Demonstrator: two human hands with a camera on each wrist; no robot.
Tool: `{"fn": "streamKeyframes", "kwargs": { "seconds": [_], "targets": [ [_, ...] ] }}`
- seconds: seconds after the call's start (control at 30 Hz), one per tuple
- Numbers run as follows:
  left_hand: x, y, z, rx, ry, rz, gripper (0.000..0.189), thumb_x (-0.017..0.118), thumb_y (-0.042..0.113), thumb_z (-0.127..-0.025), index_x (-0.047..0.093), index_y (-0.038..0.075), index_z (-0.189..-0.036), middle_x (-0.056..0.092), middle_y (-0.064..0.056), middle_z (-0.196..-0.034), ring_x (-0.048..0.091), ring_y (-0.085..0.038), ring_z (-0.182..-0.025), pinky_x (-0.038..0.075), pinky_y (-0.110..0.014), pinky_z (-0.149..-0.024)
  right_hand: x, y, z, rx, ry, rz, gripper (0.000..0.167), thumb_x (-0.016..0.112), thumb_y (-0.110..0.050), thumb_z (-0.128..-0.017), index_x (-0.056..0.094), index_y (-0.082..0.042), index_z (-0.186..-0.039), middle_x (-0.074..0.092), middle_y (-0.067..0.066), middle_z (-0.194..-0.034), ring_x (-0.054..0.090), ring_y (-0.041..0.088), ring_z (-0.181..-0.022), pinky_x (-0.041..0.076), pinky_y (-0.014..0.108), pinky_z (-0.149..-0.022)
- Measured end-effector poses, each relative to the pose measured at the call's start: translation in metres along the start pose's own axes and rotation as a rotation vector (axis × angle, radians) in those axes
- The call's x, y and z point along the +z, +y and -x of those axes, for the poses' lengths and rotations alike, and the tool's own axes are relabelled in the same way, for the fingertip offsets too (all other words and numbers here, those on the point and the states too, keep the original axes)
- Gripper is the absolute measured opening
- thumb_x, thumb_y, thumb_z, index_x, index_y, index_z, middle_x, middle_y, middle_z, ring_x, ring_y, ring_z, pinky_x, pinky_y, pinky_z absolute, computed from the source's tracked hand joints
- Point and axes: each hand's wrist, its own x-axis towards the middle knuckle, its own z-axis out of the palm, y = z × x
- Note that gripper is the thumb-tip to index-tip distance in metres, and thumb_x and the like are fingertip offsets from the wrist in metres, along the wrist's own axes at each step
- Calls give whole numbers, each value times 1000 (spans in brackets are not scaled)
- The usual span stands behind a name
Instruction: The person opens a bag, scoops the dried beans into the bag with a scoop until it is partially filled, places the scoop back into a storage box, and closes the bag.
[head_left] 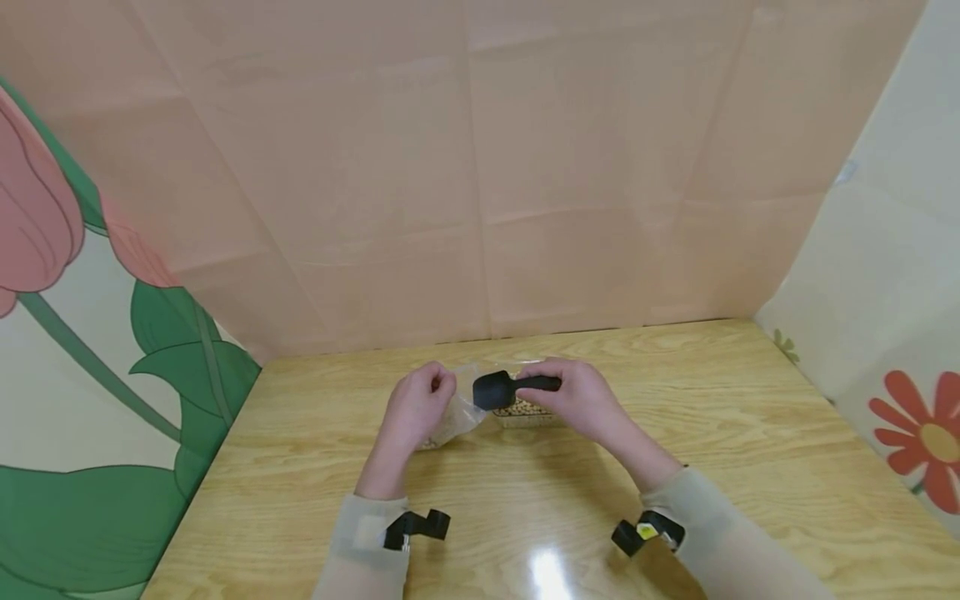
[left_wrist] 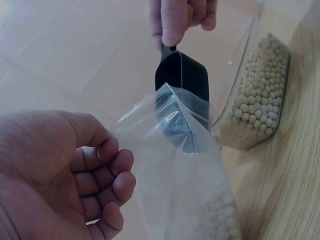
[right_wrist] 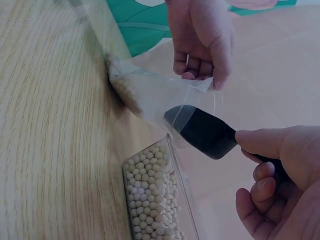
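Note:
My left hand (head_left: 422, 406) pinches the rim of a clear plastic bag (left_wrist: 172, 185), which holds pale round beads (left_wrist: 220, 215) at its bottom. In my right hand (head_left: 585, 398) is the handle of a black scoop (head_left: 492, 390). The scoop's front end reaches inside the bag's mouth, as the right wrist view shows; no beads can be made out in the part of it outside the bag. Close beside the bag stands a clear rectangular container (right_wrist: 170, 140) filled with the same kind of beads (right_wrist: 150, 200), below the scoop and right hand.
The wood-grain table (head_left: 300, 467) runs back to a pink-covered wall (head_left: 390, 183). Painted flowers and leaves decorate the left wall (head_left: 82, 350), and a red flower (head_left: 926, 437) is on the right one. Black camera mounts (head_left: 416, 527) are strapped to both wrists.

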Motion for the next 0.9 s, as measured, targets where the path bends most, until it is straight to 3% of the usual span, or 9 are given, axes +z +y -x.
{"fn": "streamKeyframes", "kwargs": {
  "seconds": [0.5, 0.9],
  "targets": [
    [1, 1, 1, 10, -5, 8, 24, 58, 18, -111, 66, 11, -90, 58, -2, -76, 51, -19, -66, 44, -36, -65, -1, -4, 1, -8, 13, 12, 24, 90, -26, -95, 86, -21, -118, 79, 8, -124, 68, 19, -86, 56, 38, -72],
    [2, 1, 0, 5, -6, 2, 23, 57, 19, -112, 69, 11, -93, 59, -2, -77, 51, -19, -65, 44, -36, -64, -1, 3, 5, 62, 0, -151, 25, 89, -33, -96, 85, -26, -120, 75, 6, -134, 67, 24, -88, 57, 38, -69]
  ]
}}
